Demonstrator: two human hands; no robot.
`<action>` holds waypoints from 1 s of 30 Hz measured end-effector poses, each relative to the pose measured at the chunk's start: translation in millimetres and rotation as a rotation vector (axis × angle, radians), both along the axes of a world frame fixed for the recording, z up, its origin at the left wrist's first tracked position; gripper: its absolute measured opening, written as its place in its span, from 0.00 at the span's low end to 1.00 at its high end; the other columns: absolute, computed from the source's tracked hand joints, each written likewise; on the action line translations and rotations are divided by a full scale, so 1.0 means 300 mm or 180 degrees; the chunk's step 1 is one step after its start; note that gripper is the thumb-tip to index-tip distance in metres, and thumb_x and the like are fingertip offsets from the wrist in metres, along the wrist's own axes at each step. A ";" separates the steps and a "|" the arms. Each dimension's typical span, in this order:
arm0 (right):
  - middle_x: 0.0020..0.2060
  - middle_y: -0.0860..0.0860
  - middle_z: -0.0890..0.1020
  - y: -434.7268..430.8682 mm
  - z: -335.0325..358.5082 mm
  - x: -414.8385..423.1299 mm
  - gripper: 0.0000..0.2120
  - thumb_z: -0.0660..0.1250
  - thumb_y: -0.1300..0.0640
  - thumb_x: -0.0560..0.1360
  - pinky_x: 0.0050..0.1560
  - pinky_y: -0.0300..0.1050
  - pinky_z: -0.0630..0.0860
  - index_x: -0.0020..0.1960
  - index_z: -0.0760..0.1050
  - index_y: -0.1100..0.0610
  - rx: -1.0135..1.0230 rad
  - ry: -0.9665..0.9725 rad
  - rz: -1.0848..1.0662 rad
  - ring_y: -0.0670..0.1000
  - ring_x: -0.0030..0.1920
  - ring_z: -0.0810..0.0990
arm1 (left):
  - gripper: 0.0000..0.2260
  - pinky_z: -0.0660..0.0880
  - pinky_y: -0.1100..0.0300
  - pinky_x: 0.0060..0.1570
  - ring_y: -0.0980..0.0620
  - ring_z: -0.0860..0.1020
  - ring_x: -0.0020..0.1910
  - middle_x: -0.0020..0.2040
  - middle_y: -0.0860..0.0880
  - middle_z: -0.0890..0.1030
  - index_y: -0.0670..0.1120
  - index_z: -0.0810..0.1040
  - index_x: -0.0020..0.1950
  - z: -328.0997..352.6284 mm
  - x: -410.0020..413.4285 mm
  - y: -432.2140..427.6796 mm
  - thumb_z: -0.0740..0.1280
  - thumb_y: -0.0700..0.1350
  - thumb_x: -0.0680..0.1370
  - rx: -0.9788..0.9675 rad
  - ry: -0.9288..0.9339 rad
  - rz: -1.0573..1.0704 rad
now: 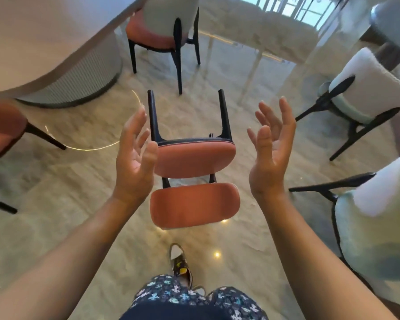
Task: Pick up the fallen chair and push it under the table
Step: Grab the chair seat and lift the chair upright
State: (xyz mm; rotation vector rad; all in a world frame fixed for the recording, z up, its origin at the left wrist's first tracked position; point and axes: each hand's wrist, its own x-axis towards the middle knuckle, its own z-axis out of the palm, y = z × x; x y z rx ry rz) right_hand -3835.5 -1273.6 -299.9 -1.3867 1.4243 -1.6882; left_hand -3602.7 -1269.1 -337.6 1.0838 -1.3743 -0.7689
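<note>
The fallen chair [194,160] lies on its back on the marble floor in the middle of the head view. Its orange seat faces me, its orange backrest rests flat nearest my feet, and two dark legs point away toward the table. The round table [32,42] with a ribbed drum base fills the upper left. My left hand [134,158] hovers open just left of the seat, palm turned inward. My right hand [270,155] is open to the right of the seat, fingers spread. Neither hand touches the chair.
An upright orange chair [157,31] stands at the table behind the fallen one. Another orange chair [2,130] is at the left edge. Two pale green chairs [365,93] stand on the right, the nearer one [370,229] close to my right arm. My shoe [180,262] is below.
</note>
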 end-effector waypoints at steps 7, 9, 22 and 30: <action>0.73 0.48 0.77 -0.159 -0.176 -0.135 0.31 0.60 0.43 0.83 0.75 0.67 0.73 0.82 0.61 0.53 0.0420 -0.0091 0.0227 0.51 0.76 0.77 | 0.27 0.66 0.53 0.80 0.52 0.66 0.83 0.83 0.45 0.65 0.42 0.61 0.83 -0.145 -0.107 -0.119 0.60 0.49 0.85 0.0330 -0.0013 0.0219; 0.73 0.46 0.77 -0.207 -0.255 -0.172 0.28 0.60 0.44 0.83 0.76 0.67 0.73 0.81 0.63 0.52 0.0479 -0.0129 0.0325 0.51 0.77 0.76 | 0.28 0.66 0.54 0.80 0.52 0.65 0.83 0.83 0.46 0.65 0.43 0.60 0.83 -0.225 -0.138 -0.142 0.60 0.49 0.85 0.0445 -0.0078 0.0325; 0.75 0.52 0.77 -0.242 -1.231 -0.314 0.28 0.62 0.43 0.82 0.72 0.36 0.74 0.78 0.69 0.53 0.1817 -0.0262 0.0560 0.46 0.75 0.77 | 0.31 0.68 0.60 0.78 0.55 0.69 0.80 0.80 0.52 0.69 0.53 0.64 0.81 -1.240 -0.280 -0.074 0.64 0.59 0.79 0.1876 0.0080 0.1074; 0.69 0.44 0.81 -0.132 -1.970 -0.271 0.24 0.65 0.45 0.83 0.72 0.44 0.77 0.76 0.73 0.52 0.2551 -0.0311 0.0146 0.45 0.71 0.80 | 0.33 0.66 0.74 0.71 0.70 0.69 0.74 0.76 0.62 0.70 0.59 0.65 0.80 -1.959 -0.308 0.025 0.66 0.65 0.77 0.2670 -0.0109 0.1048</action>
